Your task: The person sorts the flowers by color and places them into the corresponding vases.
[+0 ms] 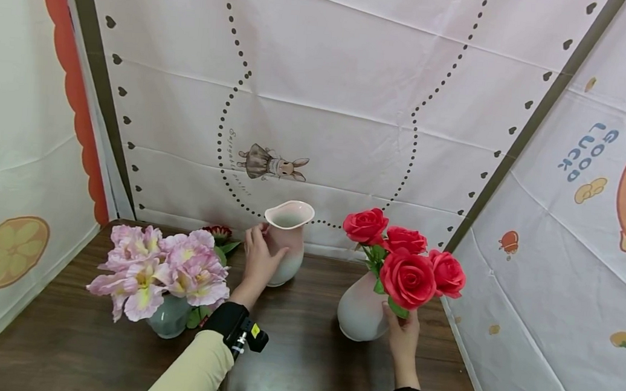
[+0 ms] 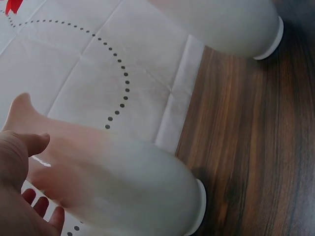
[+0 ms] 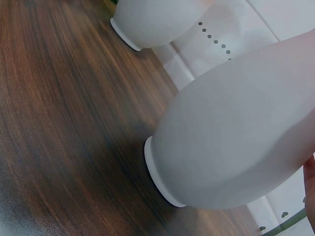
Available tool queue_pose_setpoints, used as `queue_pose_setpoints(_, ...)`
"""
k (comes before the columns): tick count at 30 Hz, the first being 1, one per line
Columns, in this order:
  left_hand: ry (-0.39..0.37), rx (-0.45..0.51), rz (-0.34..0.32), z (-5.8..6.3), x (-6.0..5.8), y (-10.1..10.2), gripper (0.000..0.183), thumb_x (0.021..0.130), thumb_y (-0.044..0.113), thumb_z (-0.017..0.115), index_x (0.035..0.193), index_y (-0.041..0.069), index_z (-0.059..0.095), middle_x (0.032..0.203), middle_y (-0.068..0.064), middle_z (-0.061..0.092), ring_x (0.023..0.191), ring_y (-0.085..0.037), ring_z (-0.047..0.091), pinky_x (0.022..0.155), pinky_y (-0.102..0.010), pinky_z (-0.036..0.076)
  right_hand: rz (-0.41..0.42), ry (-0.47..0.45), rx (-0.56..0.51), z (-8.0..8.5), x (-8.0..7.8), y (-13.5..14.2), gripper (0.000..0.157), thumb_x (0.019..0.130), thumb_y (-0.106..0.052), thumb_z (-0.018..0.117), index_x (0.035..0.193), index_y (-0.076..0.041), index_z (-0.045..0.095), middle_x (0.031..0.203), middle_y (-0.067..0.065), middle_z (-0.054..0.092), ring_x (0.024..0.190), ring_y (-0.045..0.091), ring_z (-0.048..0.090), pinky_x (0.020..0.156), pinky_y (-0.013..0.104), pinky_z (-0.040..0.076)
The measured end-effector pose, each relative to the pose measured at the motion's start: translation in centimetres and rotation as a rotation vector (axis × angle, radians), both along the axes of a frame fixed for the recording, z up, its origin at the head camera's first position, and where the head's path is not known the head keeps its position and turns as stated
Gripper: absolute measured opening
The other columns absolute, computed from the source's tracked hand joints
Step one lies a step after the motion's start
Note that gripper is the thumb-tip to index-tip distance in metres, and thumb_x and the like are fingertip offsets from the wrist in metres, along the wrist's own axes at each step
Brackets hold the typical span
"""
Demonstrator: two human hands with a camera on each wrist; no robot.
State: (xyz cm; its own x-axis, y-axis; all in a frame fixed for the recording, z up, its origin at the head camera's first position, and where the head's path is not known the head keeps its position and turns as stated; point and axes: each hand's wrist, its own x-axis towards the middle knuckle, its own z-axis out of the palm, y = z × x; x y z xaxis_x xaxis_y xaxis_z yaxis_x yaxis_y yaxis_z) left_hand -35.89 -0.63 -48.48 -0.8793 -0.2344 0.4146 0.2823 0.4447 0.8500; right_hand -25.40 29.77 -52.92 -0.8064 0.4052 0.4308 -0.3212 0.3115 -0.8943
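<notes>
A pink-and-white vase (image 1: 287, 257) with a wavy rim stands upright on the table near the back cloth. My left hand (image 1: 261, 258) is at its neck, fingers along the left side and thumb across the front. In the left wrist view the thumb (image 2: 37, 143) lies over the vase's neck and the other fingers are loosely bent beside it. A second such vase (image 1: 362, 311) stands to the right, holding red roses (image 1: 408, 277). My right hand (image 1: 404, 335) is against its right side, below the blooms. Leaves and petals hide most of its fingers.
Pink-and-yellow flowers (image 1: 168, 270) stand in a blue-grey vase (image 1: 169, 317) at the left. Behind them a dark red flower (image 1: 219, 232) with green leaves shows. Printed white cloths (image 1: 320, 99) enclose the brown wooden table (image 1: 290, 363) at the back and sides.
</notes>
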Motion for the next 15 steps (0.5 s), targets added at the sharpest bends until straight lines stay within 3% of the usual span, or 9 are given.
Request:
queue_pose_setpoints(2, -0.031, -0.011, -0.033, 0.0, -0.3, -0.3, 0.073, 0.079, 0.017, 0.077, 0.136, 0.001, 0.034, 0.134, -0.02, 0.035, 0.126, -0.036, 0.035, 0.107, -0.049, 0.03, 0.009, 0.01, -0.006, 0.0, 0.0, 0.0, 0.037, 0.089, -0.007, 0.064, 0.124, -0.002, 0.051, 0.107, -0.014, 0.059, 0.095, -0.001, 0.057, 0.077, 0.011, 0.046)
queue_pose_setpoints(9, -0.091, -0.056, -0.115, -0.4, -1.1, -1.1, 0.073, 0.083, 0.018, 0.073, 0.141, 0.003, 0.032, 0.139, -0.02, 0.037, 0.131, -0.035, 0.037, 0.11, -0.047, 0.029, 0.027, -0.027, -0.017, 2.4, 1.3, -1.0, 0.037, 0.089, -0.004, 0.063, 0.123, 0.002, 0.051, 0.103, -0.018, 0.058, 0.091, -0.002, 0.056, 0.077, 0.011, 0.046)
queue_pose_setpoints(15, -0.154, -0.072, -0.155, -0.4, -1.7, -1.6, 0.07, 0.086, 0.019, 0.07, 0.143, 0.005, 0.031, 0.143, -0.018, 0.032, 0.133, -0.032, 0.036, 0.109, -0.046, 0.031, 0.029, -0.021, -0.009, 2.6, 1.4, -1.1, 0.037, 0.089, -0.004, 0.063, 0.123, 0.003, 0.05, 0.104, -0.016, 0.057, 0.09, -0.001, 0.054, 0.076, 0.012, 0.046)
